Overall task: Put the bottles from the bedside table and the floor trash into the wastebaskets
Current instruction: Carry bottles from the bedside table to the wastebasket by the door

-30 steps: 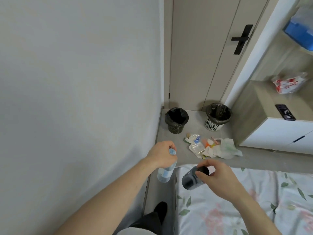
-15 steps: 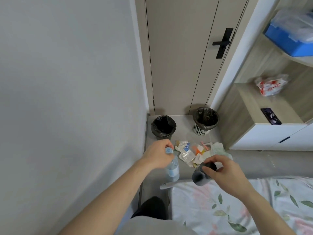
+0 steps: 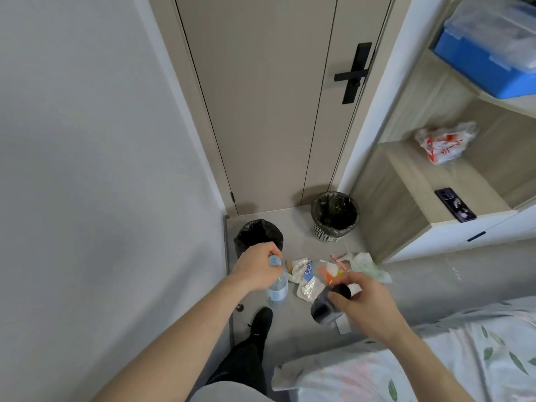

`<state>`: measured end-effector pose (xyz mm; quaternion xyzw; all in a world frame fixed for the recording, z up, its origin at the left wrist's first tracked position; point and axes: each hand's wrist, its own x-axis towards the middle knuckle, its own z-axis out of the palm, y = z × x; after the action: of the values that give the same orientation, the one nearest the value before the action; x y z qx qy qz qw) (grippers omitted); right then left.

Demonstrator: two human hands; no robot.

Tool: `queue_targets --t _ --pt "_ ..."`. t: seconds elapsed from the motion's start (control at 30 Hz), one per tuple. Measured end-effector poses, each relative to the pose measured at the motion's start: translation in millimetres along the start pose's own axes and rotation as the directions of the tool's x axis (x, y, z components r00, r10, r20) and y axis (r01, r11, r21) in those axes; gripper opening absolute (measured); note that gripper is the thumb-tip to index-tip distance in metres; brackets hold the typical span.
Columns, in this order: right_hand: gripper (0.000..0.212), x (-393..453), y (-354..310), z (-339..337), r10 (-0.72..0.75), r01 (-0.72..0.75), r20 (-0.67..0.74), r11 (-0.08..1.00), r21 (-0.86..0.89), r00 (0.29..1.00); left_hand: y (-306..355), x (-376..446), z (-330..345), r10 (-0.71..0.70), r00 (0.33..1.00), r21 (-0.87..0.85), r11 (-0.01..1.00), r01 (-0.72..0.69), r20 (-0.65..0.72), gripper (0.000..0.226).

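Note:
My left hand [image 3: 256, 269] grips a clear plastic water bottle [image 3: 277, 288] by its blue-capped neck, so it hangs upright just in front of the black wastebasket [image 3: 258, 235] on the left. My right hand [image 3: 367, 303] holds a dark bottle [image 3: 327, 304] near its top, tilted, above the floor beside the bed. A second wastebasket [image 3: 335, 216], mesh-sided with a black liner, stands by the door on the right. Floor trash [image 3: 316, 275] of wrappers, tissue and orange scraps lies between the baskets and my hands.
A closed door [image 3: 278, 105] is straight ahead, a grey wall on the left. The bedside table [image 3: 429, 204] on the right carries a phone [image 3: 455, 204] and a plastic bag [image 3: 443, 142]. The bed [image 3: 435, 361] with floral sheet fills the lower right. My foot [image 3: 261, 322] is on the floor.
I have moved forward toward the baskets; both hands, still carrying their bottles, are now closer to the black basket and the floor trash.

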<state>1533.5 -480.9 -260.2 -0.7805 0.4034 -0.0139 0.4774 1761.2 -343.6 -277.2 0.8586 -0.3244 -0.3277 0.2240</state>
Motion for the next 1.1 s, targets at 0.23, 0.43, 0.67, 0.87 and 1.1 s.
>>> queue_targets --t 0.23,0.43,0.67,0.87,1.1 --pt "0.015 105.2 -45.7 -2.9 0.085 -0.087 -0.061 0.996 -0.031 0.995 14.6 125.1 -59.5 0.046 0.996 0.062 0.997 -0.051 0.082 0.021" --pt "0.017 136.0 -52.5 -30.9 0.083 -0.088 -0.125 0.995 -0.037 0.989 30.8 160.9 -66.5 0.091 0.990 0.041 0.995 -0.095 0.103 0.018" --pt "0.019 155.9 -43.1 -49.7 0.087 -0.096 -0.179 0.994 -0.043 0.980 48.7 180.2 -66.8 0.141 0.982 0.013 0.990 -0.144 0.127 0.020" --pt "0.015 212.8 -41.9 -77.2 0.120 -0.128 -0.189 0.991 -0.030 0.975 72.5 235.7 -68.7 0.164 0.971 0.043 0.984 -0.174 0.176 0.016" --pt "0.015 321.1 -27.8 -95.3 0.229 -0.231 -0.182 0.973 0.006 0.956 102.0 351.3 -64.5 0.201 0.946 0.075 0.971 -0.226 0.254 0.016"
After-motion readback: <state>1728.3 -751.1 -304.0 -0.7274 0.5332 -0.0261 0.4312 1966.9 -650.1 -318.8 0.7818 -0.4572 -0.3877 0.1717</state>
